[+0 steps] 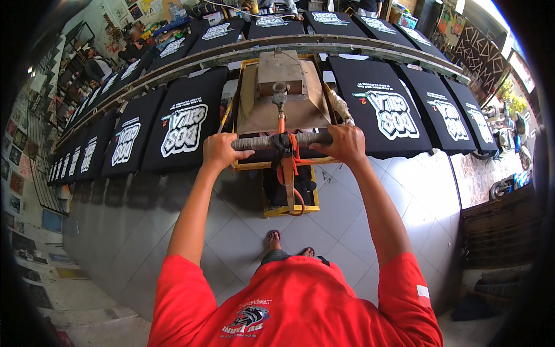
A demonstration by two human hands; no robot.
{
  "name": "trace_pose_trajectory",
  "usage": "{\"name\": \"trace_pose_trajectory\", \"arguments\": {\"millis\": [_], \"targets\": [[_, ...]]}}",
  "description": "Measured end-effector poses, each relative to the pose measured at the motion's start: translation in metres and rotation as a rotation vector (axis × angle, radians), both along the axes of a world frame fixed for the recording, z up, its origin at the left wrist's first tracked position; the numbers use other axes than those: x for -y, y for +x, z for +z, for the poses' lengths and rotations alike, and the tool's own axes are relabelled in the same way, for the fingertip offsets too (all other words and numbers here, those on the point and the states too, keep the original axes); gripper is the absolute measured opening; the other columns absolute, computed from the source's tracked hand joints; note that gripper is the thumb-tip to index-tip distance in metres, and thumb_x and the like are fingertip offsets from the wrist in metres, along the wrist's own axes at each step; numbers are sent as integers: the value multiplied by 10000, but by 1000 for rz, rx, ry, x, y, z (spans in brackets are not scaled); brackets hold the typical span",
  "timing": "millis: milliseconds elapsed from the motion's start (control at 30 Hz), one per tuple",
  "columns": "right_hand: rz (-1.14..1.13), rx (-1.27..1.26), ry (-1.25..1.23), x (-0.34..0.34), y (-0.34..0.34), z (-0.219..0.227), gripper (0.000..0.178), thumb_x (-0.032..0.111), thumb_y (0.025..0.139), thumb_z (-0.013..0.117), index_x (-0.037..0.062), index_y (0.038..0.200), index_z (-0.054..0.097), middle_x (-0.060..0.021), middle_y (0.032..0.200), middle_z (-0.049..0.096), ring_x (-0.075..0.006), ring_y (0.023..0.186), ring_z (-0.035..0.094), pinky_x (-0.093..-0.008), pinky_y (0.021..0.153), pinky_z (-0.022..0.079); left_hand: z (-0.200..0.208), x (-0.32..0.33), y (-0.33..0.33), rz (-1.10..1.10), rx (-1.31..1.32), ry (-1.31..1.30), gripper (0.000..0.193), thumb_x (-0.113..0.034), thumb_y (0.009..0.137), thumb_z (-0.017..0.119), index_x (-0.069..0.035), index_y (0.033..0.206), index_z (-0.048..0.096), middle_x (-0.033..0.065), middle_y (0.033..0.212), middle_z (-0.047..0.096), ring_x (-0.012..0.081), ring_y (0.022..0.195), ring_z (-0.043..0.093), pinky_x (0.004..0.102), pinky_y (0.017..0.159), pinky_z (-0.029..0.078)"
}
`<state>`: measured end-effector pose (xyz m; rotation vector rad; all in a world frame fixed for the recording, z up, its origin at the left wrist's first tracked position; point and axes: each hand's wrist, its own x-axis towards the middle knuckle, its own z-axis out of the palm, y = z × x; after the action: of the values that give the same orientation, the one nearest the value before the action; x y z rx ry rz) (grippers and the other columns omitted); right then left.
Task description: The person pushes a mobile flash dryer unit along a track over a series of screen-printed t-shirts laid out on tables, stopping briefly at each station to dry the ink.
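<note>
Near its left end, a horizontal grey wrapped bar (254,143) is gripped by the left hand (221,149), closed around it with the thumb laid along it; the right end is clasped likewise by the right hand (347,143). Around the bar's middle, a black strap (281,143) and an orange strap (295,156) are tied (an orange hose (281,125) is seen just beyond). Farther out, a dull tan metal hood (253,107) with a boxy top is flanked by a black white-printed shirt (193,95) on the left and another black shirt (361,78) on the right, both laid flat.
</note>
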<state>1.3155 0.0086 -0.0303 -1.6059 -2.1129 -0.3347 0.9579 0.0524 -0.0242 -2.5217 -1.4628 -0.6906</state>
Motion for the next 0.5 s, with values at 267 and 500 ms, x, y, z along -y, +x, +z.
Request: {"name": "trace_pose_trajectory", "arguments": {"millis": [267, 500], "targets": [[-17, 3, -130, 8, -2, 8, 675, 742, 704, 679, 68, 739, 665, -118, 704, 678, -305, 699, 683, -430, 667, 535, 8, 5, -1, 17, -8, -147, 643, -669, 613, 793, -42, 717, 693, 151, 642, 655, 355, 669, 673, 441, 635, 534], [-15, -14, -166, 44, -7, 10, 673, 743, 721, 666, 70, 735, 677, -125, 713, 684, -316, 716, 692, -439, 676, 542, 16, 44, -1, 47, 15, -238, 641, -675, 609, 796, -49, 697, 690, 148, 622, 645, 354, 644, 667, 440, 629, 535]]}}
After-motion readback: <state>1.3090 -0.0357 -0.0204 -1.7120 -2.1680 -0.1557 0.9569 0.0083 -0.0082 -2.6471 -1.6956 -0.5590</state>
